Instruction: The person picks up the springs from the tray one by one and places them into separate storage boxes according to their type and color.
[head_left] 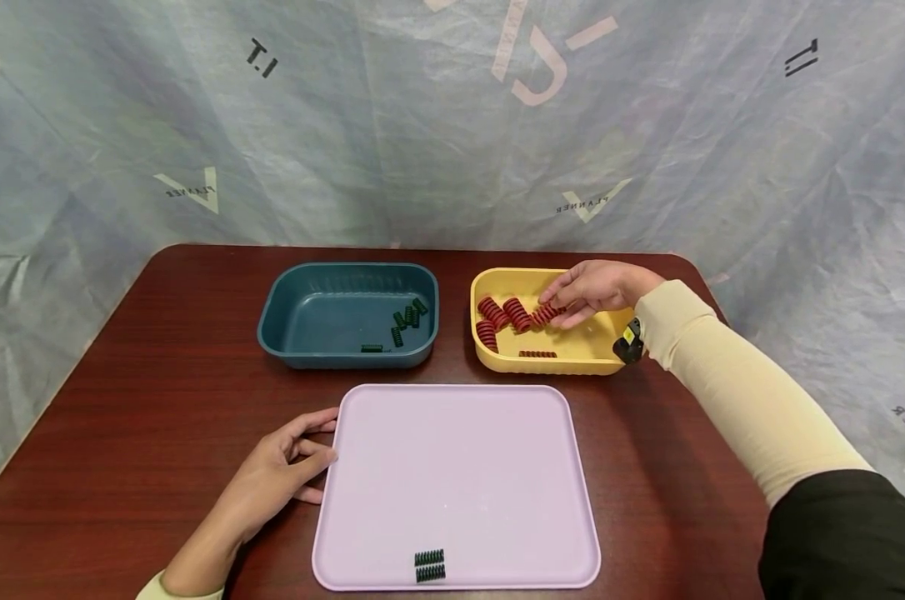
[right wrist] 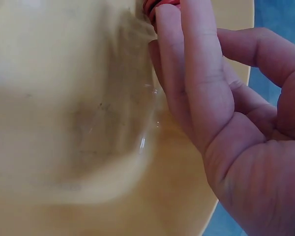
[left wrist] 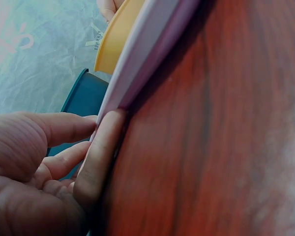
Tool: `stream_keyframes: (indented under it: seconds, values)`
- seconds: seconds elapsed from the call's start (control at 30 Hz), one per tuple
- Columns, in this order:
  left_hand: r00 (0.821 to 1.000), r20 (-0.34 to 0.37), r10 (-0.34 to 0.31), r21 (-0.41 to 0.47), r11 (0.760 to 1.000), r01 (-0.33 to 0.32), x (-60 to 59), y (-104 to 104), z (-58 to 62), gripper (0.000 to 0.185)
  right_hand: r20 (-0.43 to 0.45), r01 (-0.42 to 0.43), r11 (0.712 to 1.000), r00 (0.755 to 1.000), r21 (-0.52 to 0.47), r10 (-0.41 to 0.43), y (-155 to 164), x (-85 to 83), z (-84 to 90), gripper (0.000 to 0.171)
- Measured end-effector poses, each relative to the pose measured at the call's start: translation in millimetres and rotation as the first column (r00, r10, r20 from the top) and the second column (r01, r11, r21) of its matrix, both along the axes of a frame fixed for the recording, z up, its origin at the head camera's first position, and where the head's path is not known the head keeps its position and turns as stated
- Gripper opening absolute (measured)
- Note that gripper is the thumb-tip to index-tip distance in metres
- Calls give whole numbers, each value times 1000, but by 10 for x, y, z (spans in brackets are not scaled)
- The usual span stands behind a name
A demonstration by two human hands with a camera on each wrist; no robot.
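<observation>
Two hands at work over bins of springs

Two bins sit near the table's [head_left: 160,400] far edge. The right hand [head_left: 591,289] reaches into the yellow bin [head_left: 572,354], fingers [right wrist: 196,73] pinching a red spring [head_left: 546,314] beside other red ones. The left hand [head_left: 280,471] rests on the table, fingers relaxed, fingertips [left wrist: 101,152] touching the left edge of the lilac tray [head_left: 460,467]. Two green springs [head_left: 429,566] lie at the tray's near edge. The teal bin [head_left: 347,287] holds more green ones.

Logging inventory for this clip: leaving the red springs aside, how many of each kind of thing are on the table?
Plastic tubs, one teal and one yellow: 2
Lilac plastic tray: 1
Dark green metal coil springs: 7 (5 in the teal tub, 2 on the tray)
Total: 10
</observation>
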State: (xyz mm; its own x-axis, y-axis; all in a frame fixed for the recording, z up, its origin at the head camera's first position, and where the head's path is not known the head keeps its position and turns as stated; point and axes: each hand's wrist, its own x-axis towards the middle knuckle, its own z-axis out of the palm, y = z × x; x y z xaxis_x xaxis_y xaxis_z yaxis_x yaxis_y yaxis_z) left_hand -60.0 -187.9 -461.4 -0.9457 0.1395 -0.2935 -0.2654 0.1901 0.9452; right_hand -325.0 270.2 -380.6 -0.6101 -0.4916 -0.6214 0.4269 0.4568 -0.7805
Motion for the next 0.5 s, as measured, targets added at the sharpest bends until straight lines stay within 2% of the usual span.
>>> stream_keyframes:
  seconds: [0.1,0.33,0.5]
  values:
    - [1000,0,-1,3,1000,1,0,-3,-4,58,1,21,1000,1000,19,-21,-27,22,36,43]
    - [1000,-6,-5,8,1000,5,-5,-13,-9,57,-17,4,999,1000,32,-3,-11,40,102,46]
    - [1000,-6,-7,11,1000,7,-2,-15,-16,57,-22,21,999,1000,26,-21,29,53,115,50]
